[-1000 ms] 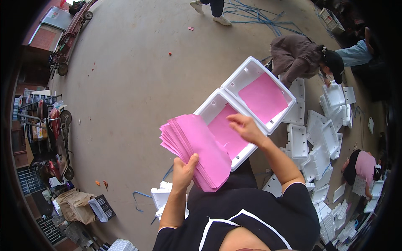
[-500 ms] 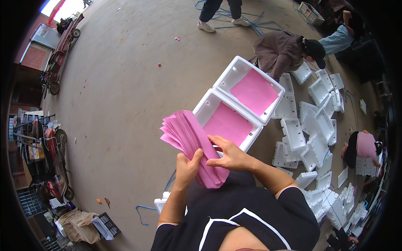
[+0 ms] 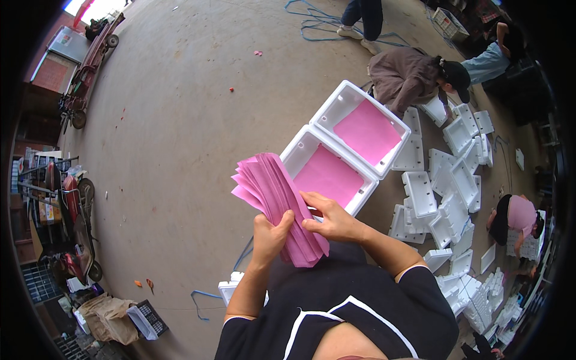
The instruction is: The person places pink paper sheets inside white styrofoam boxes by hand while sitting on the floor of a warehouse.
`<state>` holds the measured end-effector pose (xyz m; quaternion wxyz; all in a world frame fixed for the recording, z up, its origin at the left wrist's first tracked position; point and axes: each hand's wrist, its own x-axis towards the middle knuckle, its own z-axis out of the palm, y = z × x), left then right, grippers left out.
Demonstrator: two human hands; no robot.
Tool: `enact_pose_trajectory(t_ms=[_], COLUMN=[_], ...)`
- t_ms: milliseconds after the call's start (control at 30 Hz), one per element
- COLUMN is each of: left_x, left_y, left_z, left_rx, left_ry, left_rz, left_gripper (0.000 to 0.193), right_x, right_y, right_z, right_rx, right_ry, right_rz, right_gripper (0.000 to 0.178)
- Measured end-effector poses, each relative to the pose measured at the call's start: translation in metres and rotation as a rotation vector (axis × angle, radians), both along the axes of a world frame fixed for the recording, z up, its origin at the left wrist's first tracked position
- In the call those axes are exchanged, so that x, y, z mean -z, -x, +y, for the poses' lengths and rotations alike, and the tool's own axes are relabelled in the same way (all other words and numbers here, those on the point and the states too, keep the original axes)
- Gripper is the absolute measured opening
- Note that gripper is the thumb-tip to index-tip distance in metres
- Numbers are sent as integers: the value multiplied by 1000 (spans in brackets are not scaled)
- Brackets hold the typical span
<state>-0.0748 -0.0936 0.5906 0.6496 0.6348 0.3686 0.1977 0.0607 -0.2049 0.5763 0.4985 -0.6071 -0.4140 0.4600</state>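
Observation:
A thick bundle of pink paper sheets (image 3: pixel 277 186), folded over lengthwise and fanned at its far end, is held up before my body. My left hand (image 3: pixel 271 234) grips it from the left, thumb pressed on top. On the other side my right hand (image 3: pixel 331 217) pinches at the bundle's right edge with thumb and fingers. Just beyond stand two white foam boxes side by side, the nearer box (image 3: pixel 294 153) and the farther box (image 3: pixel 327 114). Each has a pink sheet on its bottom, the nearer sheet (image 3: pixel 330 175) and the farther sheet (image 3: pixel 368 132).
Many white foam boxes and lids (image 3: pixel 420 193) lie heaped on the right. A person in brown (image 3: pixel 403 78) bends beside them; another in pink (image 3: pixel 521 213) stoops farther right. Blue strapping (image 3: pixel 315 27) lies on the floor ahead. Vehicles (image 3: pixel 75 228) line the left side.
Both hands keep hold of the paper bundle, with the right fingers shifted slightly along its edge. The walking person's legs ahead have moved right.

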Motion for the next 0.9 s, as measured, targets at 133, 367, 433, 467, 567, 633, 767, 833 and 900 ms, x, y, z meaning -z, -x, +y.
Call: enact_pose_trajectory(t_ms=[133,367,433,467,567,633,767,833,900], left_x=[14,15,17,18,22,30,18,21,9], left_y=[-1,6,21,30,43,50,41,46,40], left_z=[-5,2,9,13,19,23,19,23,24], left_rx=[-102,-117,-116,-118,-142,-136,-288,-315,-302], left_ry=[-55,-68,17,80,149,111,46,51,65], left_rz=[13,59,79,78,67,85,14,-34,-64], left_gripper=[17,16,11,14,21,22,11,15,18], right_x=[-3,-9,20,14,5,2,39,29,39], right_y=[0,-12,-19,-31,-53,-58,-50,-47,-45], right_z=[4,-2,-10,-13,-23,-32,-42,-38,-47], right_rx=[1,42,68,52,52,78,26,9,62], right_ry=[19,206,90,147,259,283,287,268,240], right_rz=[-2,207,192,244,303,265,-60,-86,-78], right_gripper=[59,38,30,30,30,30,32,32,32])
